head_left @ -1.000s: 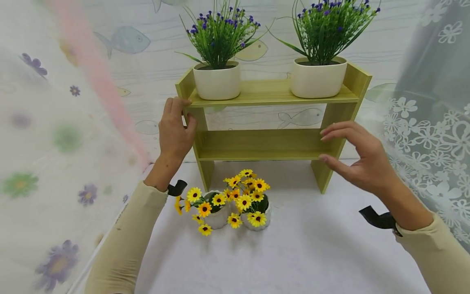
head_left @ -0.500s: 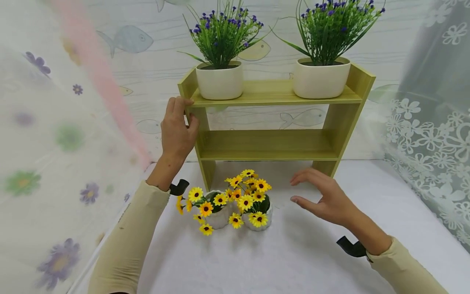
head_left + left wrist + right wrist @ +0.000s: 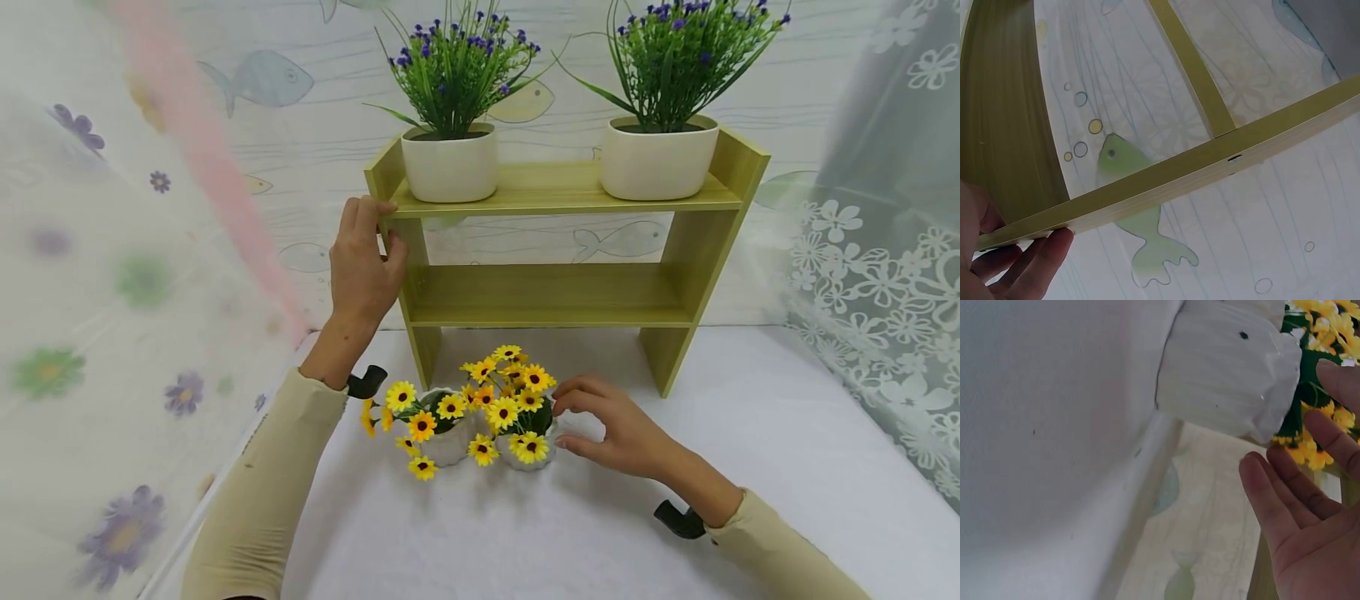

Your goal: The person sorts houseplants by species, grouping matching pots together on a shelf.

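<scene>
My left hand (image 3: 365,258) grips the left side panel of a yellow-green wooden shelf (image 3: 551,293). In the left wrist view the thumb lies on one face of the panel (image 3: 1166,172) and the fingers on the other. Beside the right small white pot (image 3: 525,457) of yellow flowers (image 3: 502,412) is my right hand (image 3: 611,429), thumb and fingers spread apart. The right wrist view shows its fingertips close to the scalloped rim of the white pot (image 3: 1229,372), with nothing held. Another white pot (image 3: 447,446) of yellow flowers stands just left of it.
On the top board stand two larger white planters, a left planter (image 3: 452,171) and a right planter (image 3: 660,162), both with purple-flowered plants. A white cloth (image 3: 525,542) covers the table. Patterned curtains hang at left (image 3: 112,333) and right (image 3: 892,292).
My right hand has come down and left, from beside the shelf's right panel to the right small flower pot. The left hand keeps its grip on the shelf.
</scene>
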A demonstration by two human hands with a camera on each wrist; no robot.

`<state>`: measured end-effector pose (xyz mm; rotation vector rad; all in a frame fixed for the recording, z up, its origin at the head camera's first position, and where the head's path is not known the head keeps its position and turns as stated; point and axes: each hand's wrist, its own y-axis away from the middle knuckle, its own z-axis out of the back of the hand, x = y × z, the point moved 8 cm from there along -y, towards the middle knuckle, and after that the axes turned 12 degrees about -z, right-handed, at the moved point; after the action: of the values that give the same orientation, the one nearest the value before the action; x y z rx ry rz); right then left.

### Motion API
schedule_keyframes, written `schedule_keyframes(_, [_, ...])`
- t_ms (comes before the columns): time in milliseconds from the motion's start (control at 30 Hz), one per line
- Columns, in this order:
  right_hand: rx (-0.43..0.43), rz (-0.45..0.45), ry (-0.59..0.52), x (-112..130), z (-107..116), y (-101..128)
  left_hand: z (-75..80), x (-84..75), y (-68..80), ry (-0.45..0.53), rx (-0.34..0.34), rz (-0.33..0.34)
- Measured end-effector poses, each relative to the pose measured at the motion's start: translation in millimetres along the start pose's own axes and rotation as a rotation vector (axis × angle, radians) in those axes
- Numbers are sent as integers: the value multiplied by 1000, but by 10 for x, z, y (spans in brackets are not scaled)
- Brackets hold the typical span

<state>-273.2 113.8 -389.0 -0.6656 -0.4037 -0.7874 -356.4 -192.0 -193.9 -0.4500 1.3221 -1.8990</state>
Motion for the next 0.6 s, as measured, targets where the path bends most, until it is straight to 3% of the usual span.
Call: schedule_keyframes(600, [107,-111,-2,-24,-250,-103,-1,-11,3,18,-16,-6])
